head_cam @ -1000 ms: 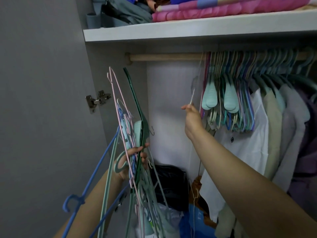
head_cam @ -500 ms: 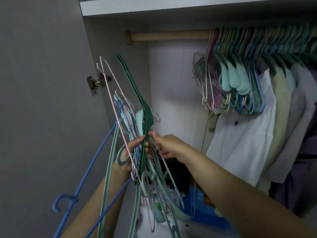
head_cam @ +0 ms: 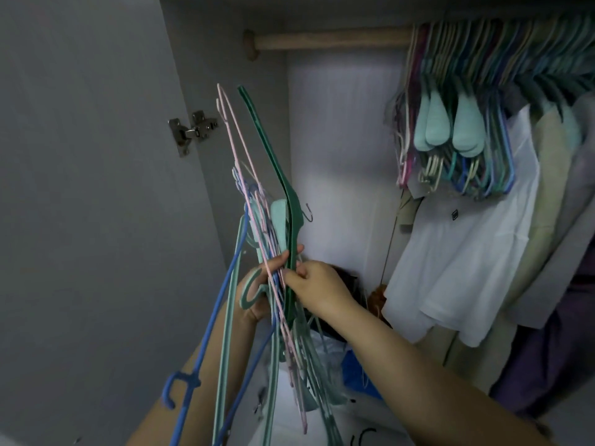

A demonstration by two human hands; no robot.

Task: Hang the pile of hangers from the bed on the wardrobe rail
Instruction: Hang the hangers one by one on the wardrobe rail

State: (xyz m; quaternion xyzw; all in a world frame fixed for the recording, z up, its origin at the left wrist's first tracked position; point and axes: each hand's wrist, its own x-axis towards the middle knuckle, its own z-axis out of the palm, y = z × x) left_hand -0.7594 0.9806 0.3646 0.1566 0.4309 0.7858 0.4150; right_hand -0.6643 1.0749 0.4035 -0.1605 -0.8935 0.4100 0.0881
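Right hand [head_cam: 317, 289] back from wardrobe rail [head_cam: 331, 40] since a second ago, now pinching into bundle of hangers [head_cam: 277, 239]. Left hand [head_cam: 262, 292] grips bundle upright, well below rail's left end. Hung hangers [head_cam: 450, 123] crowd rail's right part, white shirt [head_cam: 457, 252] beneath them.

A metal door hinge [head_cam: 192, 132] sits on the grey wardrobe door [head_cam: 80, 188]. To the right a white shirt [head_cam: 457, 252] hangs beside a beige garment [head_cam: 544, 201] and a purple one [head_cam: 553, 342]. Lower down lie a black bag [head_cam: 349, 281] and something blue [head_cam: 357, 368].
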